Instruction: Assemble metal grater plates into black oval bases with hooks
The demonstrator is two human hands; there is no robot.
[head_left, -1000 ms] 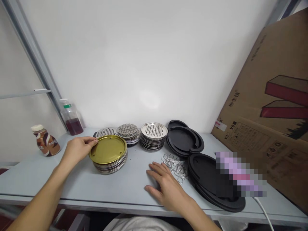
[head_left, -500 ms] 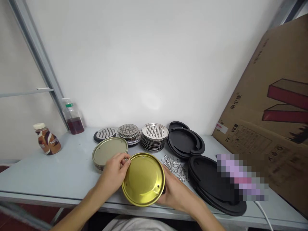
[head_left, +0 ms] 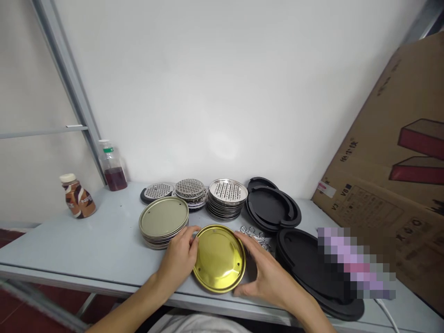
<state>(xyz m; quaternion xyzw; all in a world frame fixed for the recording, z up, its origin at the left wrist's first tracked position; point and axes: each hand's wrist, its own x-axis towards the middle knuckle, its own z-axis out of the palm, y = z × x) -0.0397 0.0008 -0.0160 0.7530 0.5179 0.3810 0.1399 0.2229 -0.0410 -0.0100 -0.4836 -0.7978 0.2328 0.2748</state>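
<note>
A shiny gold round metal lid (head_left: 219, 259) with small holes near its rim is between my hands, low over the table's front part. My left hand (head_left: 181, 252) pinches its left rim with thumb and fingers. My right hand (head_left: 270, 273) curves around its right side, fingers at the upper right rim and thumb by the lower right. Whether the lid rests on the table or on something beneath it, I cannot tell. Just left stands a stack of dull greenish round lids (head_left: 163, 217). Behind my right hand lies a pile of small wire hooks (head_left: 255, 237), partly covered.
Along the wall stand a stack of perforated grater discs (head_left: 228, 190), smaller grater discs (head_left: 189, 187) and black round trays (head_left: 270, 206). More black rings (head_left: 305, 259) lie right, beside a blurred purple item (head_left: 354, 263) and a cardboard box (head_left: 381, 185). Two bottles (head_left: 79, 199) stand left.
The gold lid has come down slightly. My right hand has shifted from partly behind the lid to its right side, with thumb and fingers spread wider. The camera view has shifted a little.
</note>
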